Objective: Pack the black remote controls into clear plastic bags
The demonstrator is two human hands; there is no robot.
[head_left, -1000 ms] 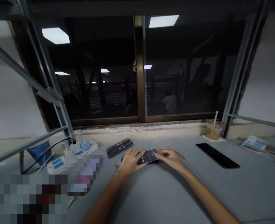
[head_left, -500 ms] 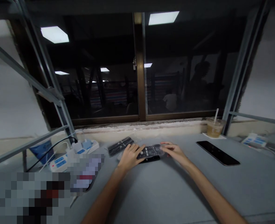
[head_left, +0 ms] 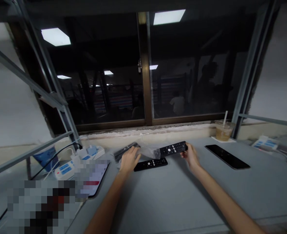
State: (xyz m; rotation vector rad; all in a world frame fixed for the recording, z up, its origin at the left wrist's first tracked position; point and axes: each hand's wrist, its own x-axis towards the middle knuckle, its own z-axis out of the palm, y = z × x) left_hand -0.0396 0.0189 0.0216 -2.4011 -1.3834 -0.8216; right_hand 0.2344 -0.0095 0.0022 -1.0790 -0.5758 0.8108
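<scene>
My right hand (head_left: pixel 191 156) grips the right end of a black remote control (head_left: pixel 174 149), its buttons facing up, raised off the desk. The remote's left end sits inside a clear plastic sleeve (head_left: pixel 148 151). My left hand (head_left: pixel 130 160) is closed on the sleeve's other side, its fingertips partly hidden. Another black remote (head_left: pixel 150 164) lies bare on the desk just below the sleeve. Behind my left hand are dark remotes in clear plastic (head_left: pixel 121 152), partly covered by the hand; I cannot tell how many.
A black phone (head_left: pixel 227 156) lies to the right, with a drink cup and straw (head_left: pixel 223 130) behind it. On the left are a power strip (head_left: pixel 63 170) with plugs and cables, a lit tablet or phone (head_left: pixel 97 180) and a blue packet (head_left: pixel 46 160). A window (head_left: pixel 109 97) stands behind the desk.
My right hand has drawn the remote to the right, mostly out of the plastic sleeve. My left hand has moved slightly left, uncovering the bare remote on the desk.
</scene>
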